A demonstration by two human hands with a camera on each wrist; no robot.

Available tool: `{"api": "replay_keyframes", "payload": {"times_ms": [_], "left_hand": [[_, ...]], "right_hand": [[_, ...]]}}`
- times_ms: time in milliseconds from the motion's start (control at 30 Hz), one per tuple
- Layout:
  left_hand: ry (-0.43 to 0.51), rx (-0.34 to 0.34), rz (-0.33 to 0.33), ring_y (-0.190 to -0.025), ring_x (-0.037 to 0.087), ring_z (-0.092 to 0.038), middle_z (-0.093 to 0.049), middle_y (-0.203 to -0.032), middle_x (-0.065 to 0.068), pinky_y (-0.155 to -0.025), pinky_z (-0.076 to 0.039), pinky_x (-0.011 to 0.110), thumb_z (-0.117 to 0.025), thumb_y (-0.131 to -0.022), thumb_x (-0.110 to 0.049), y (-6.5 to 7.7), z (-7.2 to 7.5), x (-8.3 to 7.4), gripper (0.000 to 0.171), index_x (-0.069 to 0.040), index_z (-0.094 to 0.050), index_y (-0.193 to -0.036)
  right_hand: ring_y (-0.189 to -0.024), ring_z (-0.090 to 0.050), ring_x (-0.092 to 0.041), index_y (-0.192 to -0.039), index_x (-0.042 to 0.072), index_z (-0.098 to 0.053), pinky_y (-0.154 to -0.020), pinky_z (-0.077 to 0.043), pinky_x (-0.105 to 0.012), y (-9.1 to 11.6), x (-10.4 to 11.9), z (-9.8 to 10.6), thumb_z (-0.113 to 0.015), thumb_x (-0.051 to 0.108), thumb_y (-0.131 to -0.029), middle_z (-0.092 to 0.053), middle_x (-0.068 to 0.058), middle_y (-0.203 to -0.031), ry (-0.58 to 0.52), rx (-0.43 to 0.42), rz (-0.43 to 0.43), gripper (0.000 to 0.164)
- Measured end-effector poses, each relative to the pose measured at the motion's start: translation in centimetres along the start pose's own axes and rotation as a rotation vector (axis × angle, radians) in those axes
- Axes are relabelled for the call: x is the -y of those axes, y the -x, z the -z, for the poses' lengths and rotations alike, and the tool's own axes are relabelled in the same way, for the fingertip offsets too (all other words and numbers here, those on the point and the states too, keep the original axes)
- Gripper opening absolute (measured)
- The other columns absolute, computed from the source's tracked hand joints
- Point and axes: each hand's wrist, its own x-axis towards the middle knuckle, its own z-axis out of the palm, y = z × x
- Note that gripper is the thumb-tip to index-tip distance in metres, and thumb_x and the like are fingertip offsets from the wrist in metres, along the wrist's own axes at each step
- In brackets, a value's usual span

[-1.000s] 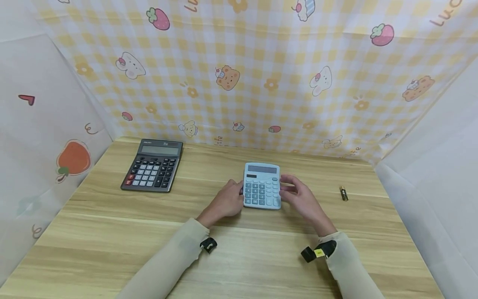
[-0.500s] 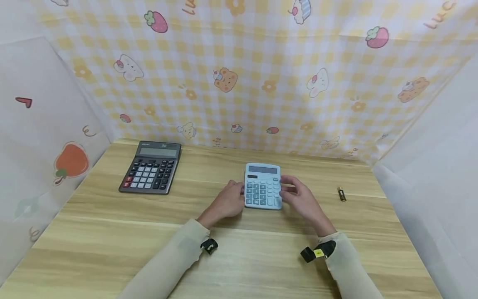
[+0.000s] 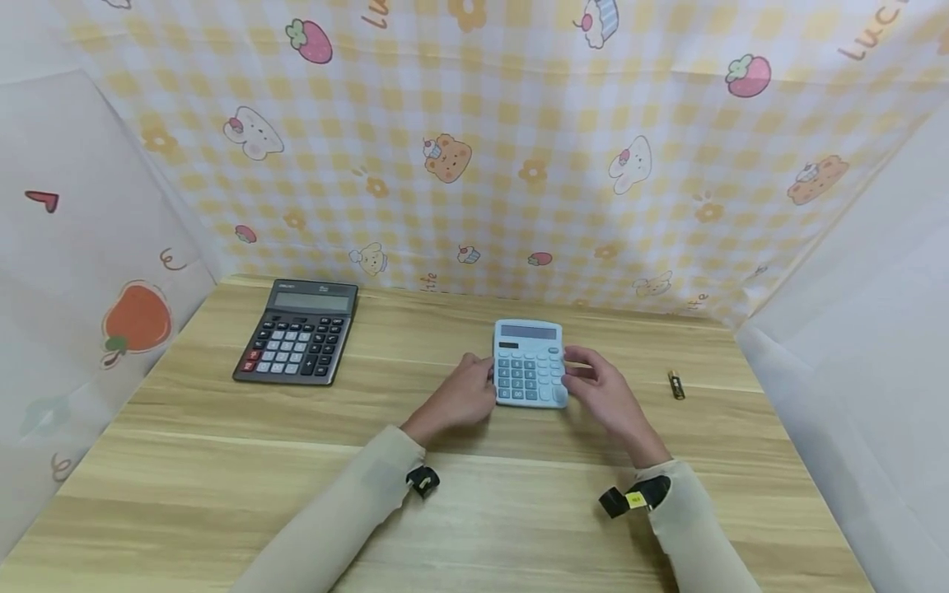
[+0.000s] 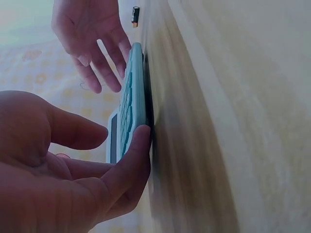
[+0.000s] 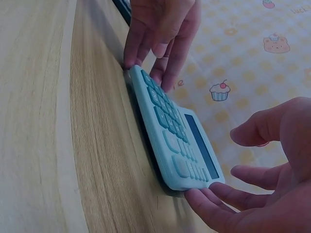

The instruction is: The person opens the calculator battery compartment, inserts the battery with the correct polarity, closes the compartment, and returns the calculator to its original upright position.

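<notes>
A pale blue calculator (image 3: 530, 364) lies on the wooden table between the two hands, its screen at the far end. At its left edge is the left hand (image 3: 467, 391), fingertips right against the side. In the left wrist view, a fingertip (image 4: 141, 136) of that hand meets the calculator's edge low down, near the tabletop. The right hand (image 3: 606, 397) is at the opposite edge with relaxed, spread fingers. In the right wrist view, its lower fingertips (image 5: 193, 195) touch the calculator's corner, while the upper ones stand apart from it.
A larger dark grey calculator (image 3: 298, 332) lies at the back left of the table (image 3: 222, 461). One small battery (image 3: 676, 385) lies to the right of the right hand. A yellow checked cloth (image 3: 504, 214) hangs behind the table, and pale cloths hang at both sides.
The pale blue calculator has shifted slightly to the right and away over the last half second, and both hands have moved with it. The view has shifted slightly too.
</notes>
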Motion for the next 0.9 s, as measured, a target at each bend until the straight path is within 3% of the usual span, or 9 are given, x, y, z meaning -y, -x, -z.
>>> {"api": "replay_keyframes", "payload": {"times_ms": [267,333,500,567,767,900], "left_hand": [[0.024,0.013,-0.054,-0.125,0.031,-0.053,-0.054,-0.145,0.028,-0.098,-0.053,0.044,-0.05,-0.103,-0.004,-1.6,-0.4,0.9,0.059,0.015,-0.044,-0.159],[0.004,-0.001,-0.078,-0.125,0.031,-0.054,-0.054,-0.144,0.028,-0.101,-0.053,0.044,-0.05,-0.101,-0.005,-2.4,-1.0,1.8,0.061,0.016,-0.046,-0.158],[0.024,0.016,-0.068,-0.133,0.034,-0.053,-0.049,-0.152,0.031,-0.113,-0.048,0.049,-0.05,-0.103,-0.005,-2.1,-0.9,0.9,0.062,0.017,-0.041,-0.16],[0.041,0.035,-0.044,-0.133,0.034,-0.053,-0.046,-0.155,0.031,-0.114,-0.048,0.049,-0.05,-0.105,-0.004,-1.2,-0.3,-0.2,0.061,0.017,-0.037,-0.162],[0.026,0.066,-0.028,-0.126,0.033,-0.055,-0.045,-0.157,0.03,-0.101,-0.053,0.045,-0.052,-0.109,-0.008,-0.5,0.0,-0.6,0.06,0.013,-0.037,-0.164],[0.02,0.089,-0.066,-0.12,0.032,-0.055,-0.049,-0.151,0.031,-0.095,-0.053,0.043,-0.052,-0.108,-0.01,-0.5,0.0,-0.1,0.06,0.012,-0.042,-0.162]], "right_hand": [[-0.146,-0.052,-0.045,-0.159,-0.003,-0.049,-0.118,-0.043,-0.059,-0.1,-0.2,0.3,-0.064,0.009,-0.108,-0.052,-0.025,-0.16,0.006,-0.015,-0.002,0.054],[-0.146,-0.052,-0.045,-0.159,-0.003,-0.05,-0.118,-0.043,-0.059,-0.2,-0.3,0.4,-0.064,0.009,-0.109,-0.052,-0.025,-0.16,0.013,-0.019,-0.002,0.054],[-0.146,-0.051,-0.044,-0.159,-0.001,-0.051,-0.119,-0.042,-0.06,-0.3,-0.4,0.6,-0.065,0.012,-0.109,-0.053,-0.023,-0.16,0.033,-0.026,-0.014,0.054],[-0.146,-0.052,-0.044,-0.159,-0.001,-0.051,-0.119,-0.042,-0.06,-0.3,-0.4,0.7,-0.065,0.013,-0.109,-0.052,-0.023,-0.161,0.039,-0.026,-0.018,0.054],[-0.147,-0.052,-0.044,-0.16,0.001,-0.051,-0.119,-0.041,-0.061,-0.5,-0.8,0.8,-0.065,0.015,-0.109,-0.051,-0.022,-0.162,0.063,-0.029,-0.033,0.055],[-0.148,-0.05,-0.045,-0.162,0.003,-0.049,-0.12,-0.04,-0.062,-0.7,-1.1,0.8,-0.066,0.017,-0.108,-0.05,-0.022,-0.164,0.092,-0.015,-0.045,0.058]]}}
